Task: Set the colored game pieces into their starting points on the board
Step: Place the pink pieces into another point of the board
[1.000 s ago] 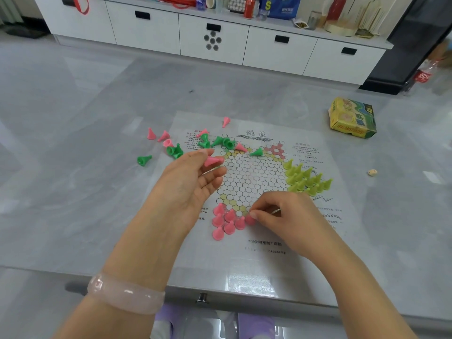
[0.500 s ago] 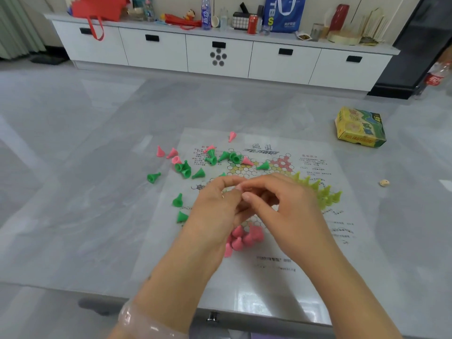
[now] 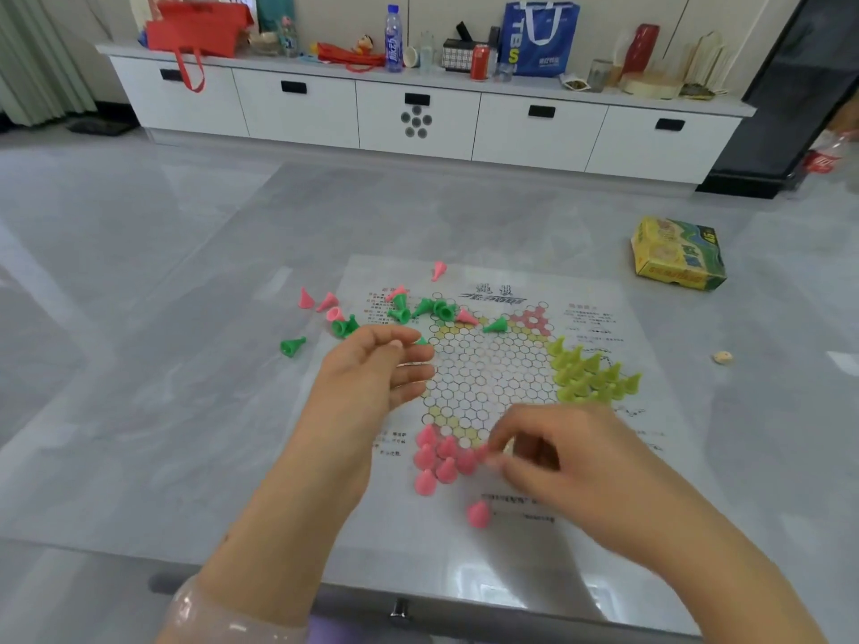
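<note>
Pink plastic cone pieces (image 3: 437, 453) stand close together in a bunch at the near corner of the white paper game board with a honeycomb of little rings (image 3: 488, 378). The board lies flat on the shiny grey counter (image 3: 162, 411). The right hand (image 3: 571, 462) reaches down to the right edge of that pink bunch. Its fingers are curled, and the grip pinches one small pink piece (image 3: 485, 453) between thumb and fingertip. One more pink cone (image 3: 479, 513) stands alone on the board, a bit nearer than the bunch.

The left hand (image 3: 372, 374) hangs above the left side of the board. Its fingers are loose and a little bent, so its grip is wide and holds nothing.

Yellow-green cone pieces (image 3: 590, 371) stand packed in the right corner of the board. Dark green cone pieces (image 3: 404, 313) and a few loose pink cones (image 3: 320, 302) lie tipped over at the far left edge of the board and on the counter beside it. A yellow and green cardboard box (image 3: 676, 253) sits on the counter, well apart to the right.
</note>
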Available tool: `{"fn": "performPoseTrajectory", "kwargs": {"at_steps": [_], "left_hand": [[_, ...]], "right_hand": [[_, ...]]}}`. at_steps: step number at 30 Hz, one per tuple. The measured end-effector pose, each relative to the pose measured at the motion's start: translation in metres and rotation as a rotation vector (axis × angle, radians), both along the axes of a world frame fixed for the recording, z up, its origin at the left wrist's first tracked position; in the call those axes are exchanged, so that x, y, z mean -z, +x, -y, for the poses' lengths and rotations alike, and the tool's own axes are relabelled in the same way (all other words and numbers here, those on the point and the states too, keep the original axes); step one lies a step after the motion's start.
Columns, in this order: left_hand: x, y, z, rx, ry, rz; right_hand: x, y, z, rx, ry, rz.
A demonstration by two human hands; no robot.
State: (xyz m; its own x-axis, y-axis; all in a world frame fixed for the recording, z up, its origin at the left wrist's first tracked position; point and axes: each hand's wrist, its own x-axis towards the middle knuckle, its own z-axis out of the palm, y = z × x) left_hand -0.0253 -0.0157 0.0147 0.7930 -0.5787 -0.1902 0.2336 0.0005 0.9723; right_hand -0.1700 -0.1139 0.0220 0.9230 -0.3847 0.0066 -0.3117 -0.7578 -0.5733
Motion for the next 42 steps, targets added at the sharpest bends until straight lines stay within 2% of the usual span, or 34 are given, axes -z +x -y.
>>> {"fn": "performPoseTrajectory", "kwargs": {"at_steps": [4,8,11,12,14,16,18,21,24,27,29,32,35,38,42], "left_hand": [[0.001,0.011,-0.002,-0.05,0.021,0.03],[0.01,0.024,-0.01,-0.096,0.071,0.09],[0.011,0.046,-0.016,-0.204,0.116,0.193],[0.01,0.058,-0.016,-0.263,0.175,0.274],[0.011,0.086,-0.012,-0.306,0.407,0.554],[0.016,0.119,-0.003,-0.151,0.685,0.837],[0.023,0.146,0.007,0.103,0.885,0.996],[0.027,0.167,0.015,0.386,1.017,0.98],[0.031,0.175,0.018,0.479,1.069,0.992],[0.03,0.175,0.025,0.565,1.004,1.018],[0.025,0.171,0.031,0.621,0.965,0.964],[0.023,0.17,0.033,0.705,1.023,0.983],[0.03,0.175,0.031,0.707,1.097,1.127],[0.04,0.177,0.028,0.622,1.124,1.26],[0.049,0.175,0.029,0.494,1.138,1.299]], "right_hand": [[0.017,-0.006,-0.018,-0.127,-0.085,-0.222],[0.027,0.004,-0.017,-0.152,-0.039,-0.204],[0.019,0.007,-0.01,-0.152,-0.003,-0.097],[0.016,0.007,-0.009,-0.142,0.013,-0.054],[0.011,0.008,-0.007,-0.132,0.041,-0.009],[0.01,0.01,-0.007,-0.15,0.04,0.008],[0.009,0.012,-0.008,-0.168,0.051,0.026],[0.011,0.014,-0.006,-0.173,0.037,0.059],[0.014,0.018,-0.003,-0.156,0.026,0.058],[0.015,0.021,-0.004,-0.162,0.038,0.059],[0.018,0.021,-0.005,-0.149,0.041,0.063],[0.023,0.02,-0.004,-0.132,0.004,0.077],[0.02,0.019,-0.006,-0.13,0.011,0.06],[0.014,0.019,-0.007,-0.144,0.022,0.039],[0.01,0.018,-0.006,-0.144,0.024,0.042]]}}
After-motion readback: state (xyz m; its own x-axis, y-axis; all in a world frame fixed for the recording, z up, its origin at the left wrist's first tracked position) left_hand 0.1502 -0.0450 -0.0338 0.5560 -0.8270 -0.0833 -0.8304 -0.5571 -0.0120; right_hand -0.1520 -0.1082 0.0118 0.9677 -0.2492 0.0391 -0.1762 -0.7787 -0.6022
